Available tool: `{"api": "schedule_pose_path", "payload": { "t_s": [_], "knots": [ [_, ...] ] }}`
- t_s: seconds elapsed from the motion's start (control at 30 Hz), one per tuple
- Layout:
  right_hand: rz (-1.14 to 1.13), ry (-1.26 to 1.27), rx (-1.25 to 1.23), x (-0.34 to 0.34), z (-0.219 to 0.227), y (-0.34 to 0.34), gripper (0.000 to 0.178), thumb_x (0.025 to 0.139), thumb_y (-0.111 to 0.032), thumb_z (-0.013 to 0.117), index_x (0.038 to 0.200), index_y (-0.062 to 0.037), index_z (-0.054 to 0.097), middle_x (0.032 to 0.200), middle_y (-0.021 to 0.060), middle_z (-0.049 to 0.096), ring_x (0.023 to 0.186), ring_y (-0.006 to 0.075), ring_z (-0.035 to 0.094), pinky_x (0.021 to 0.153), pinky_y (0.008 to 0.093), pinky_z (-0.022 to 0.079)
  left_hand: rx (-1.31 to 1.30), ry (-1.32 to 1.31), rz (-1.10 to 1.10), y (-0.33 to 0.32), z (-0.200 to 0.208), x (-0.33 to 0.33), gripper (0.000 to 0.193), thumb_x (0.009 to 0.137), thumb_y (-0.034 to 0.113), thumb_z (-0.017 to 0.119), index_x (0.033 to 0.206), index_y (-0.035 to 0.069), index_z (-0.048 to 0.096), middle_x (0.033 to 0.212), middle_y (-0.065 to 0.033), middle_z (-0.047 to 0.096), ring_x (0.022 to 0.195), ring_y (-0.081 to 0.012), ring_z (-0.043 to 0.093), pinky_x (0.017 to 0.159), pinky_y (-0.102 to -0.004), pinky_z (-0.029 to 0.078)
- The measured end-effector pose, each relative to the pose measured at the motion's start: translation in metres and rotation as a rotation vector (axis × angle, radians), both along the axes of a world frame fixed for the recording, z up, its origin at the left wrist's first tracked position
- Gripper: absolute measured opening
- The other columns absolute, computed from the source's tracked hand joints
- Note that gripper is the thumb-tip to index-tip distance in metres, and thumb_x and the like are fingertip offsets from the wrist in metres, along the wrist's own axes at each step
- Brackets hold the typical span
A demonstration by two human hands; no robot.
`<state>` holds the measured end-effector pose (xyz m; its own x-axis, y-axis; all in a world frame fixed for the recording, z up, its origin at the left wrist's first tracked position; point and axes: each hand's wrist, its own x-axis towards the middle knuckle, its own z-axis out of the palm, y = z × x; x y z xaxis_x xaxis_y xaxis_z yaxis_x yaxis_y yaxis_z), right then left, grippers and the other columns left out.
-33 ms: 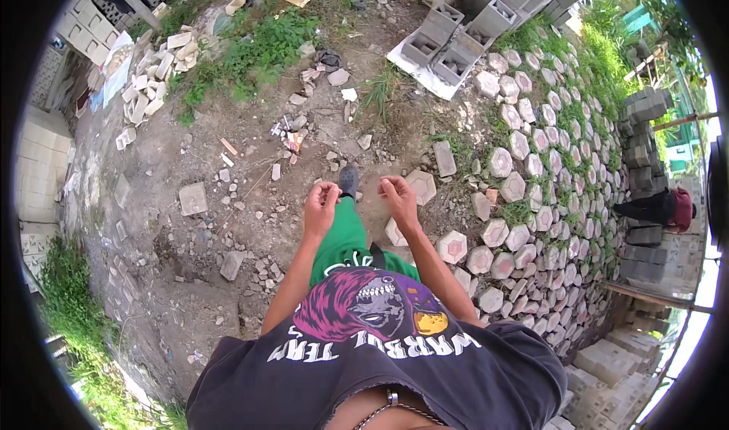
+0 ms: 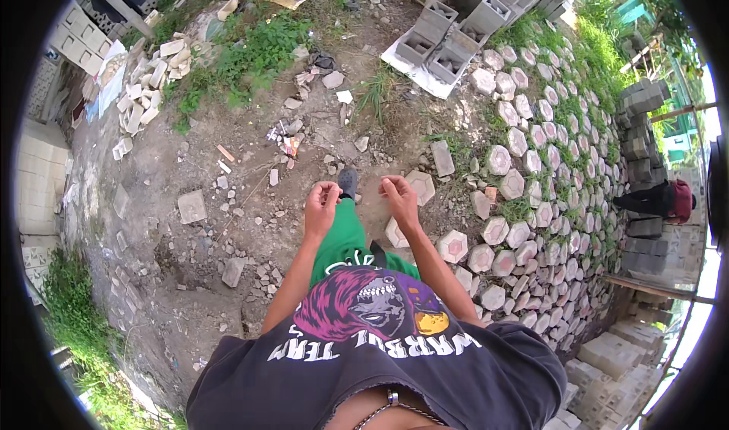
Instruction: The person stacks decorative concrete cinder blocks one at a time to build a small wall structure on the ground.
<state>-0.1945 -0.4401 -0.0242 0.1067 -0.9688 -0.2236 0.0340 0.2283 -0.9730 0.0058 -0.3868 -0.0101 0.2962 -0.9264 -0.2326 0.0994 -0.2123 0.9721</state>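
Hovering in front of the body, the two hands are up over bare, stony ground, and both look free! The left hand (image 2: 322, 203) has its fingers curled in loosely, thumb close to the fingertips, with no object showing in it; the right hand (image 2: 399, 202) mirrors it, half curled and seemingly carrying nothing. Whether either is fully closed, I cannot tell.

And here's the change: the ground swings round a touch, the square slab (image 2: 192, 207) out left sitting slightly lower, the bending co-worker (image 2: 678, 202) at far right slightly higher. Hands and dark shirt (image 2: 380, 377) keep their place in the view, so I read that as a small turn of the whole body, not a reach. For the work, that seems to mean no handling at this instant: the blocks look undisturbed.

Where are they? One hexagonal paver (image 2: 421, 188) lies on the dirt just beside the right hand in the view, a second paver (image 2: 395, 232) showing next to the right forearm, and the spread of pavers (image 2: 517, 179) fills the right side, grass between them. The left hand is nearest the green trousers (image 2: 343, 232) and the grey shoe (image 2: 347, 181). Up top, hollow blocks (image 2: 418, 48) stand on a white sheet (image 2: 431, 84), well apart from both hands.
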Motion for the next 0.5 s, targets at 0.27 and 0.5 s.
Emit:
{"api": "schedule_pose_path", "payload": {
  "t_s": [0.27,0.5],
  "knots": [
    [-0.207,-0.01,0.03,0.001,0.012,-0.141,0.023,0.096,-0.021,0.059,0.107,-0.0011,0.063,0.089,0.004,0.067,0.081,0.0101,0.062,0.073,0.0257,0.049,-0.057,0.011,-0.188,-0.186,0.0,0.009,0.022,0.094,0.021,0.062,0.106,0.003,0.06,0.09,-0.0034,0.065,0.077,-0.0092,0.06,0.071,-0.024,0.05],
    [-0.399,-0.02,0.059,-0.021,0.02,-0.23,0.023,0.096,-0.019,0.058,0.11,-0.0013,0.063,0.091,0.0057,0.069,0.082,0.0115,0.064,0.072,0.0252,0.051,-0.016,-0.016,-0.38,-0.319,0.012,-0.005,0.021,0.096,0.017,0.059,0.112,0.002,0.057,0.093,-0.0049,0.066,0.078,-0.0098,0.061,0.072,-0.0246,0.05]
  ]
}}
